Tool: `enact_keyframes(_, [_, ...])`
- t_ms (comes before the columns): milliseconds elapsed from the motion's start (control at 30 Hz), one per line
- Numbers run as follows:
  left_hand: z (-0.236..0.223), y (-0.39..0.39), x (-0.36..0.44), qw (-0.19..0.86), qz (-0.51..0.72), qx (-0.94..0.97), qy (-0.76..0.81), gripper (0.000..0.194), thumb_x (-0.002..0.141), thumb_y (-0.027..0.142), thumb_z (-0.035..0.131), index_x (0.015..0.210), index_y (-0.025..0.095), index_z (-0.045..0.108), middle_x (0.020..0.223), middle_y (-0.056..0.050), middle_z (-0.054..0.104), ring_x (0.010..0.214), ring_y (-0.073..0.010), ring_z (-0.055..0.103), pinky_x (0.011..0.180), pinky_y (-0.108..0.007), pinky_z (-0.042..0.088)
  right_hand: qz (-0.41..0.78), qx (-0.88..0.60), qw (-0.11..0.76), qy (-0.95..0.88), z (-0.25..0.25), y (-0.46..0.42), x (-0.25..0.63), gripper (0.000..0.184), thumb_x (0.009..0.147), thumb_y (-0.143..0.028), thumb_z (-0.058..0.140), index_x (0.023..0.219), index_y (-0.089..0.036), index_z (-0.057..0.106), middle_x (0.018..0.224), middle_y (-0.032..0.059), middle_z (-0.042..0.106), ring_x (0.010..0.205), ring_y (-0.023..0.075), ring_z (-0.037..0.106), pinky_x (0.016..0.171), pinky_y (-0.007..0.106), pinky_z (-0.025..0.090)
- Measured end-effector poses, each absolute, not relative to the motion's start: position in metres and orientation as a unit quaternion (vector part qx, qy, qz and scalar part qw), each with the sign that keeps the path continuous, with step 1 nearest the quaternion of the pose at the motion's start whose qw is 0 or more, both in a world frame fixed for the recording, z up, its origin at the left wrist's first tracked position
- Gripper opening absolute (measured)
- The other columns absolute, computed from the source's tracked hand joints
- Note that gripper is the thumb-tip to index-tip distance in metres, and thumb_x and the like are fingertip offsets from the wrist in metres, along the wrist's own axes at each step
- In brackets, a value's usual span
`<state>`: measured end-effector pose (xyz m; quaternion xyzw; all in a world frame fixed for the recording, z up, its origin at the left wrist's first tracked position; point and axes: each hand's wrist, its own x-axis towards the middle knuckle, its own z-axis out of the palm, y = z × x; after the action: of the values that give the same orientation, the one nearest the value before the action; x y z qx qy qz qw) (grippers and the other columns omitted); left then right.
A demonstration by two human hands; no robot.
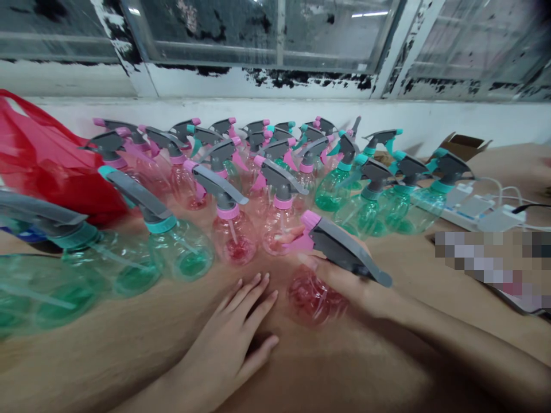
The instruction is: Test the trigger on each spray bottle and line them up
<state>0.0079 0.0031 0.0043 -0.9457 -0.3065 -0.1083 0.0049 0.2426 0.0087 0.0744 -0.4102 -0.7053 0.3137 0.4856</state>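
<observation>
Right grip point(342, 282) clamps the neck of a pink bottle point(312, 297), whose long axis stands roughly upright just right of the left hand point(228, 338), resting fingers apart on the tabletop point(107, 361).

My cam's head-worn: I'm looking fwd & down over the bench point(142, 338) from its near side. L hand point(236, 332) and R hand point(346, 284) show close up, lower ctr to R of ctr; windows point(327, 43) in the bg run across the top.

White wall point(424, 123) under blotchy windows point(258, 34); wood-look tabletop point(107, 350).
</observation>
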Motion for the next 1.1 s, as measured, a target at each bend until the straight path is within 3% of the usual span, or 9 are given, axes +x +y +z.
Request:
enact_keyframes(167, [0.0039,0.0032,0.0078,0.003,-0.114,-0.946,-0.305,0.053,0.095,0.039,0.054,0.141,0.016,0.045,0.149,-0.013,0.042,0.134,-0.0304,0.042,0.107,-0.048,0.038,0.302,-0.409,0.494,-0.706,0.0769,0.0074,0.2448,0.016,0.088,-0.042,0.061,0.087,-0.025,0.059,0.075,-0.003,0.056,0.064,0.0124,0.052,0.057,0.025,0.043])
enact_keyframes(333, [0.0035,0.0036,0.0076,0.002,-0.11,-0.946,-0.305,0.053,0.095,0.04,0.054,0.142,0.016,0.045,0.15,-0.012,0.04,0.135,-0.0302,0.042,0.108,-0.049,0.037,0.285,-0.405,0.49,-0.717,0.0796,0.008,0.2474,0.024,0.09,-0.04,0.059,0.073,-0.023,0.055,0.066,-0.0051,0.045,0.057,0.0098,0.042,0.054,0.024,0.037])
enact_keyframes(467, [0.0035,0.0044,0.0076,0.012,-0.113,-0.946,-0.303,0.052,0.095,0.039,0.053,0.142,0.016,0.044,0.15,-0.012,0.04,0.135,-0.0295,0.041,0.108,-0.048,0.037,0.325,-0.396,0.494,-0.702,0.078,0.008,0.2464,0.014,0.089,-0.037,0.06,0.095,-0.025,0.064,0.085,-0.0021,0.062,0.072,0.0128,0.058,0.064,0.025,0.046])
enact_keyframes(533, [0.0037,0.0043,0.0075,0.013,-0.114,-0.946,-0.304,0.053,0.095,0.039,0.053,0.142,0.016,0.045,0.15,-0.012,0.04,0.135,-0.0291,0.041,0.109,-0.047,0.037,0.335,-0.399,0.501,-0.691,0.0763,0.0076,0.2454,0.02,0.089,-0.036,0.061,0.106,-0.026,0.064,0.098,-0.0005,0.066,0.083,0.0151,0.062,0.073,0.028,0.048])
enact_keyframes(700, [0.0048,0.0034,0.0074,0.007,-0.107,-0.946,-0.307,0.052,0.096,0.04,0.051,0.142,0.017,0.044,0.15,-0.012,0.039,0.135,-0.029,0.041,0.109,-0.047,0.036,0.326,-0.427,0.495,-0.683,0.075,0.0066,0.2445,0.018,0.088,-0.039,0.061,0.098,-0.025,0.064,0.077,-0.0019,0.062,0.065,0.014,0.056,0.06,0.028,0.045])
enact_keyframes(1100, [0.0041,0.0025,0.0065,0.012,-0.109,-0.947,-0.301,0.053,0.095,0.04,0.052,0.142,0.015,0.044,0.15,-0.013,0.039,0.135,-0.0293,0.041,0.108,-0.047,0.037,0.329,-0.426,0.493,-0.683,0.0721,0.0062,0.246,0.018,0.088,-0.039,0.061,0.101,-0.027,0.065,0.078,-0.0013,0.062,0.067,0.0154,0.057,0.061,0.029,0.048])
